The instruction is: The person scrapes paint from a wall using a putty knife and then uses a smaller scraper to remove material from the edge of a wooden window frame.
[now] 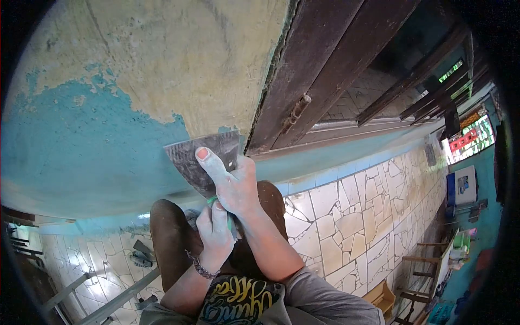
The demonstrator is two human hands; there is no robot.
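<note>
A broad scraper (187, 167) with a wide, dusty grey blade and a green handle is held in both hands. My right hand (238, 187) is closed around it where blade meets handle, the thumb pressed along the blade's face. Lower down, my left hand (215, 238) is wrapped around the green handle. Pale dust coats both hands. The blade's edge lies at the wall's lower border between blue paint (103, 141) and a bare yellowish patch (200, 65); whether it touches cannot be made out.
Right of the bare patch stands a dark wooden frame (319, 59) with a hinge (296, 114). Below is a floor of broken white tiles (352, 222). A metal ladder-like rail (119, 298) is at lower left, near a dark object (142, 254). A white-and-blue box (463, 187) sits far right.
</note>
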